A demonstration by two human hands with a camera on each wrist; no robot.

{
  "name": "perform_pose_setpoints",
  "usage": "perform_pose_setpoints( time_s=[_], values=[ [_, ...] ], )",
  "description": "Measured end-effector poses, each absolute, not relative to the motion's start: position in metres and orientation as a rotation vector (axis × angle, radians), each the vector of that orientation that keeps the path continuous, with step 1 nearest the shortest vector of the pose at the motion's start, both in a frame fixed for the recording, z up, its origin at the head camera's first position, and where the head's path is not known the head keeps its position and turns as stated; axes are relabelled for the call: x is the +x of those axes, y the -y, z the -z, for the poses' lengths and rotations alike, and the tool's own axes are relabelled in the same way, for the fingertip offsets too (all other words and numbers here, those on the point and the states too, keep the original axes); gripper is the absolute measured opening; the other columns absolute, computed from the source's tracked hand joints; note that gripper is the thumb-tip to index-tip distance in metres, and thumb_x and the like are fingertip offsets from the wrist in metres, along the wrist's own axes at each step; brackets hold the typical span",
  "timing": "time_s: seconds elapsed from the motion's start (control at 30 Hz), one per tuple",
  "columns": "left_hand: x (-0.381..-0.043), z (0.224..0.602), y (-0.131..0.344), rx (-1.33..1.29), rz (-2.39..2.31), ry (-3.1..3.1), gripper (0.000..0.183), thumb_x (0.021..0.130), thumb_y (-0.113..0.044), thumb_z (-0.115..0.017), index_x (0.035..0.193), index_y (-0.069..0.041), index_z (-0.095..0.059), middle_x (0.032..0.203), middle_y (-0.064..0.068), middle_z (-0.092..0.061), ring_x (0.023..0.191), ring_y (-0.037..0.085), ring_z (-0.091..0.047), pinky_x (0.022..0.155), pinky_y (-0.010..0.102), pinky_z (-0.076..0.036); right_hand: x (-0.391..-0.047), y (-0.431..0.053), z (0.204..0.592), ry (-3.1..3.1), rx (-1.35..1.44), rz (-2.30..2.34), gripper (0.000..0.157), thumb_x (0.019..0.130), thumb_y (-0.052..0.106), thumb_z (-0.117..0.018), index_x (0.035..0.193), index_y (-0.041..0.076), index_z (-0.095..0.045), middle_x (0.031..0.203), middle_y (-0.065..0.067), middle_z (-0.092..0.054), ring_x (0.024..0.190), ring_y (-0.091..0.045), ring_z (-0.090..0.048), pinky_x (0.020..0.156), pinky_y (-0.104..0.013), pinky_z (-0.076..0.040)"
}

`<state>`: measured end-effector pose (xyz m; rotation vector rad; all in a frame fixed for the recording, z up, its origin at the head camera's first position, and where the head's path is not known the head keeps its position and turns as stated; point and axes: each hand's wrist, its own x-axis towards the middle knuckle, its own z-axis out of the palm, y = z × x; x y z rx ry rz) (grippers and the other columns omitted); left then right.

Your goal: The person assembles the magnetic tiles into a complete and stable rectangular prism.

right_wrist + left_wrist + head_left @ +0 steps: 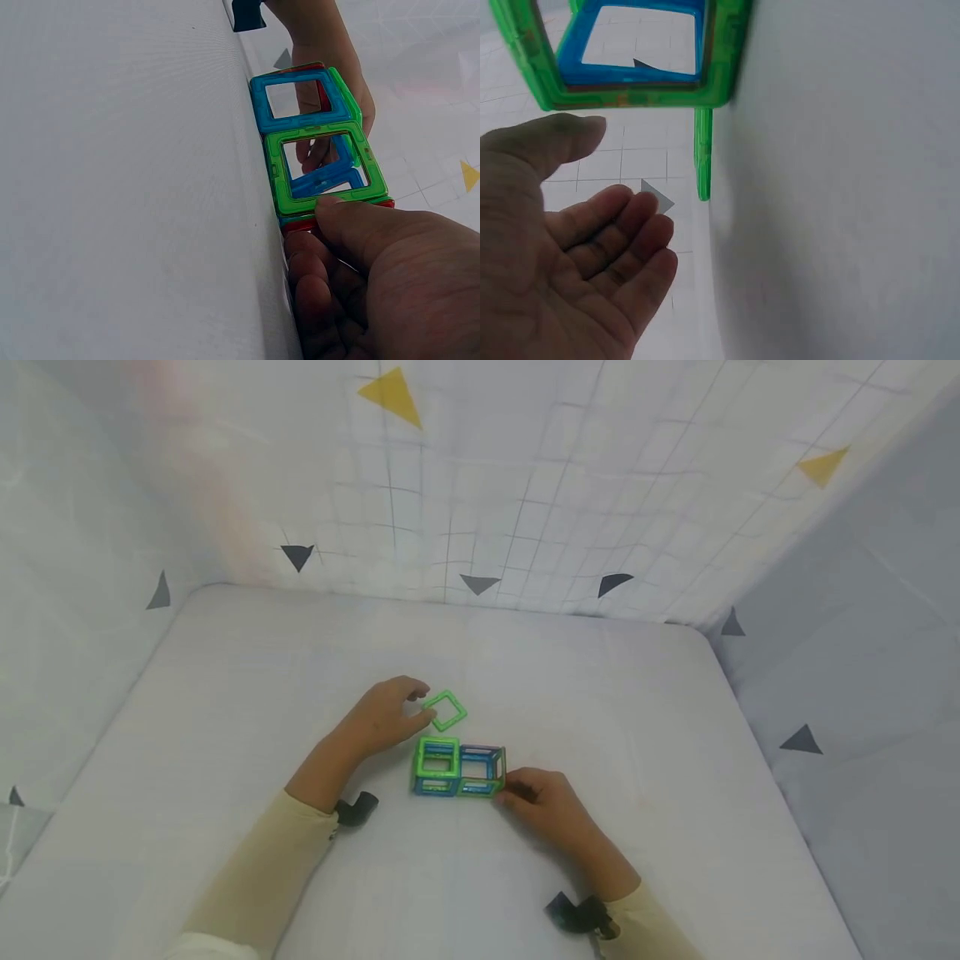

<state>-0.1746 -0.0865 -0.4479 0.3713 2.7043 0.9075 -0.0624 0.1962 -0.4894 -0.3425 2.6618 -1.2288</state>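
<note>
On the white surface sits a two-cube structure of magnetic tiles (438,773), made of green, blue and red square frames. A green frame tops its left cube, while the right cube has an open top. My right hand (553,810) grips the structure's right end; in the right wrist view the thumb presses a green tile (283,180), with fingers curled by the red edge below. Behind the structure lies a loose green square tile (457,702). My left hand (382,717) is beside it, fingers loosely bent, thumb overlapping its near-left edge in the head view. The left palm holds nothing.
White fabric walls (480,485) with grid lines and dark and yellow triangles rise behind and beside the white table (600,693). Black wrist devices (357,810) are worn on both forearms.
</note>
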Motion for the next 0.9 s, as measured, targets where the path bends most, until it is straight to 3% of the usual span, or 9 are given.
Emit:
perform_pose_setpoints(
  time_s=[0.9],
  values=[
    [-0.189, 0.467, 0.070, 0.459, -0.740, -2.719, 0.078, 0.081, -0.046, -0.081, 0.142, -0.006, -0.052, 0.143, 0.011, -0.055, 0.136, 0.029, -0.047, 0.116, 0.045, -0.037, -0.062, -0.196, 0.491, -2.664, -0.337, 1.222, 0.019, 0.089, 0.025, -0.076, 0.108, 0.024, -0.075, 0.098, 0.018, -0.072, 0.084, -0.007, -0.063, 0.077, -0.024, -0.057]
  ],
)
